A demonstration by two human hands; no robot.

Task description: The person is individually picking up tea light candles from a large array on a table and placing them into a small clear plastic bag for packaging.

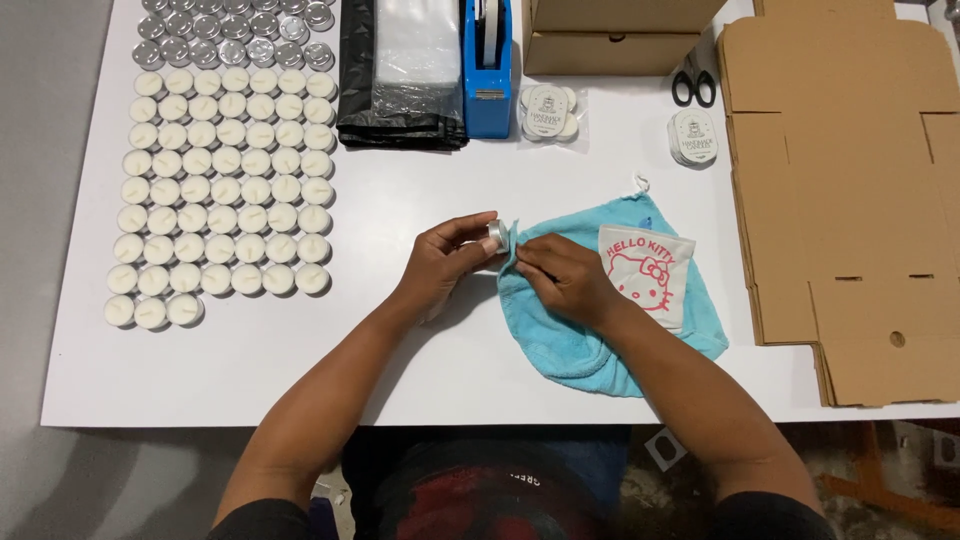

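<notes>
My left hand (447, 262) holds a small silver tealight cup (497, 236) between thumb and fingers, above the middle of the white table (400, 350). My right hand (565, 276) pinches the left edge of a light blue cloth (560, 345) and presses that edge against the cup. The cloth lies spread on the table to the right, with a white patch printed with a pink cartoon cat (645, 270) on top. Both forearms reach in from the near edge.
Rows of white tealight candles (220, 190) fill the table's left side, with empty silver cups (230, 30) behind them. At the back stand black and clear bags (400, 70), a blue tape dispenser (487, 70), packed candle bundles (550, 112), scissors (693, 85) and cardboard boxes (610, 35). Flat cardboard (850, 200) lies right.
</notes>
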